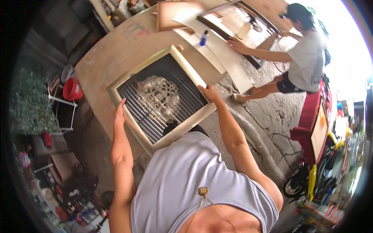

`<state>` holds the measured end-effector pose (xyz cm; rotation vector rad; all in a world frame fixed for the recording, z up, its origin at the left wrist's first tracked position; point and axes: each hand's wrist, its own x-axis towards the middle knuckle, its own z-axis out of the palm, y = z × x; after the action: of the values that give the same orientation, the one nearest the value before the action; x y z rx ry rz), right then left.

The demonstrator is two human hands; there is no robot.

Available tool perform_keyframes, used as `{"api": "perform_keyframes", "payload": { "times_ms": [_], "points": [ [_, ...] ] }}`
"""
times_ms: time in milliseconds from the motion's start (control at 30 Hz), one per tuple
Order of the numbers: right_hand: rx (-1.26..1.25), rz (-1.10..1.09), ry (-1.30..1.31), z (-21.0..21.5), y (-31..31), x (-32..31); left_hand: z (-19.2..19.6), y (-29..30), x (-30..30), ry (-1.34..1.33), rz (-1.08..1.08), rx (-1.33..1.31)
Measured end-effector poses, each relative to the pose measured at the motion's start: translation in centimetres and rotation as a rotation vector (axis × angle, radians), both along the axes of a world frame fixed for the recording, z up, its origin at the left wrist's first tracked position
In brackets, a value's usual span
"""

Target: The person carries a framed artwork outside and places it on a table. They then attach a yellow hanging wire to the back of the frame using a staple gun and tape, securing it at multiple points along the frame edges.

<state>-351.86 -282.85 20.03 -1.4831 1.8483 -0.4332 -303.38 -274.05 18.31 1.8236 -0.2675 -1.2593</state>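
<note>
1. Currently we have a pale metallic frame point(183, 127) before our torso, partly over the tabletop point(110, 58); the step in hand looks like steadying or positioning it.
2. Our right hand point(210, 94) closes its fingers over the right rim. Our left hand point(119, 111) lies along the left edge with fingers nearly straight; how far they wrap beneath, we cannot tell.
3. Any shift, we judge, calls for even support from both hands, keeping the silver medallion point(158, 97) and dark ribbed backing point(182, 79) untouched.
4. Our near side overhangs the table edge, so tipping is a risk.
5. We judge the room better toward the far left; white sheets point(233, 70) and a co-worker's dark frame point(213, 27) crowd the far right.
</note>
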Motion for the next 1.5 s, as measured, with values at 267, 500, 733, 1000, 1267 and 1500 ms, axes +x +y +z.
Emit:
{"api": "perform_keyframes", "payload": {
  "times_ms": [267, 500, 733, 1000, 1267, 1500],
  "points": [
    [0.048, 0.066, 0.086, -0.6, -4.8, 3.3, -2.2, -1.3, 1.2, 0.082, 0.133, 0.038],
    [-0.157, -0.006, -0.072, 0.5, -5.2, 1.9, 0.2, -1.2, -3.1, -0.072, 0.474, 0.164],
    [-0.488, -0.357, 0.104, -2.5, 4.8, -2.2, 1.5, 5.1, -11.4, -0.761, 0.062, 0.045],
    [0.349, -0.177, -0.322, -11.2, 15.7, -7.9, 5.3, 6.9, -23.7, -1.134, -0.922, -0.286],
    [0.544, -0.524, -0.417, -13.6, 21.9, -19.7, 1.8, 4.1, -26.7, -1.438, -0.953, -0.3],
    [0.478, -0.811, -0.377, -13.6, 27.5, -30.3, 2.3, 3.6, -26.0, -1.489, -1.031, -0.222]
  ]
}}
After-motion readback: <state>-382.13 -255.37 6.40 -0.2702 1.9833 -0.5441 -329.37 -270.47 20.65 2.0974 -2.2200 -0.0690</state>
